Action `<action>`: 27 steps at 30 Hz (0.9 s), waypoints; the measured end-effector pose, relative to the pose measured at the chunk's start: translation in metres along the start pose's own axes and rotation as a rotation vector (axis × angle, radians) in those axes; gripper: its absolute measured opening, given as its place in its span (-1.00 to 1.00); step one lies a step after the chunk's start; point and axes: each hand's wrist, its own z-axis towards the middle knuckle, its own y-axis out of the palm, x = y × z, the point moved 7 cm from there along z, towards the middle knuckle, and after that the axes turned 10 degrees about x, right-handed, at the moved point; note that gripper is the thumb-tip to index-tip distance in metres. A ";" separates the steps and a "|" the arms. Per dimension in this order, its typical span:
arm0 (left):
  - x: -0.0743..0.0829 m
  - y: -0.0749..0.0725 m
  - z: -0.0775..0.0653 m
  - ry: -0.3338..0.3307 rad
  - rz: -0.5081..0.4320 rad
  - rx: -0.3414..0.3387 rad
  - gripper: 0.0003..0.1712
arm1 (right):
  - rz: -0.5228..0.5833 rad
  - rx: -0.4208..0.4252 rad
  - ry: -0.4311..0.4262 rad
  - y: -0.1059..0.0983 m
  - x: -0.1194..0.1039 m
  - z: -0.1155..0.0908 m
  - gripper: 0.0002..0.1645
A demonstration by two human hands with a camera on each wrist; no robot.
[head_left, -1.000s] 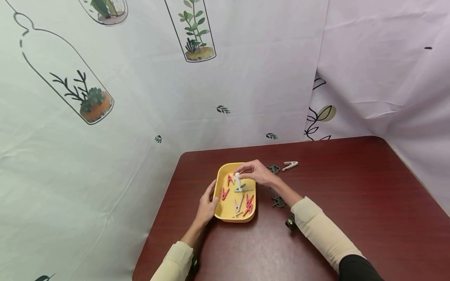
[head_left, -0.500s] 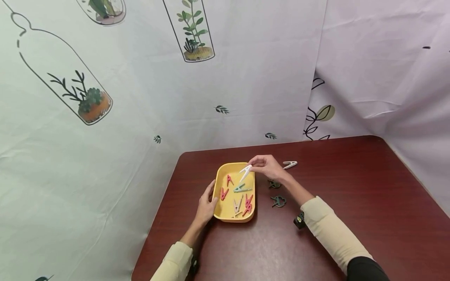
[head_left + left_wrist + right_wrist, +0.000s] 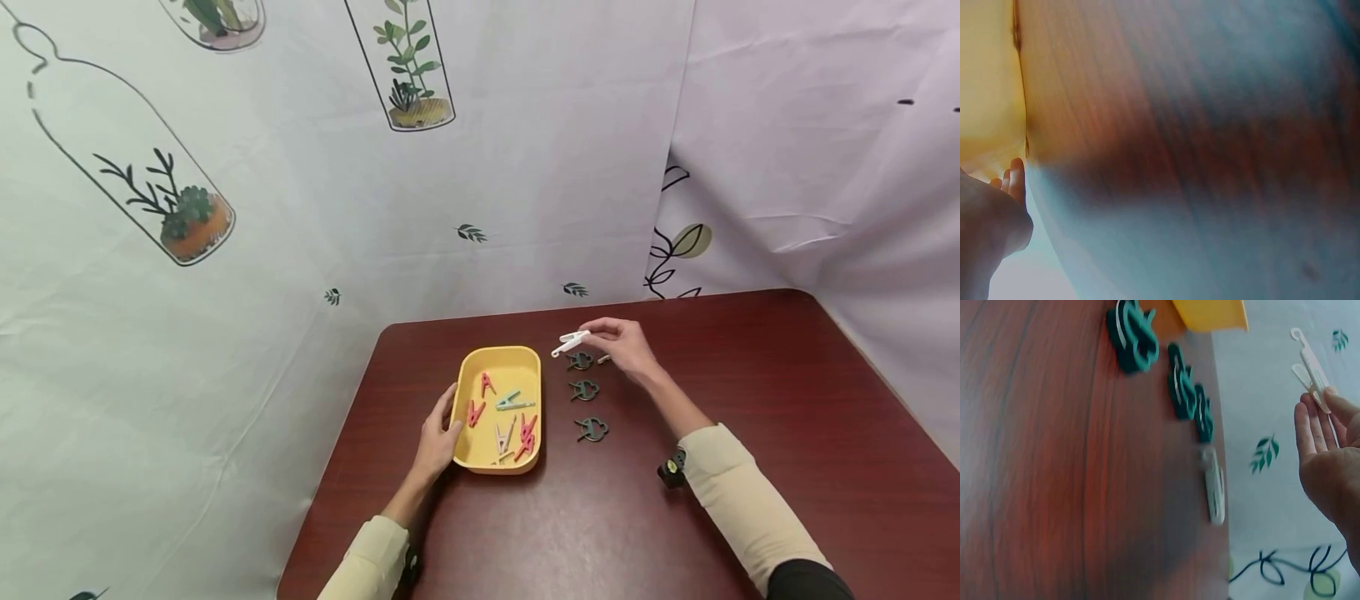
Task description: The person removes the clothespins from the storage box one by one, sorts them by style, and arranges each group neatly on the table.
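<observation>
My right hand (image 3: 624,346) pinches a white clothespin (image 3: 572,341) in the air, just beyond the right side of a yellow plastic tray (image 3: 480,446). In the right wrist view the same white clothespin (image 3: 1314,365) sits between thumb and fingertips. My left hand (image 3: 437,435) grips the tray's left side, its thumb at the rim and its fingers along the outer wall. Inside the tray lie several red clothespins (image 3: 476,413), a pale green clothespin (image 3: 513,402) and a beige one (image 3: 504,437). The left wrist view shows mostly blurred tabletop beside the tray wall (image 3: 991,75).
Three dark green clips stand in a column right of the tray: a near one (image 3: 592,429), a middle one (image 3: 583,390) and a far one (image 3: 579,361). Another white clothespin (image 3: 1214,487) lies beyond them on the brown table (image 3: 720,383). A patterned cloth (image 3: 525,167) hangs behind.
My right hand has lifted the white clothespin out of the tray and carried it right, over the far green clip. The left hand stays at the tray.
</observation>
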 end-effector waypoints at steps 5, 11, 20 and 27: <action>0.000 -0.001 0.000 0.003 0.000 -0.004 -0.24 | 0.019 0.039 0.047 -0.024 0.004 -0.005 -0.63; 0.000 0.000 0.000 -0.009 0.002 -0.013 -0.23 | -0.061 0.106 0.039 -0.052 0.017 -0.010 -0.60; -0.001 0.000 0.000 -0.016 -0.001 -0.016 -0.23 | -0.172 0.203 0.057 -0.079 0.034 -0.018 -0.62; 0.000 0.000 0.000 -0.025 -0.006 -0.019 -0.23 | -0.242 0.186 0.032 -0.085 0.042 -0.021 -0.64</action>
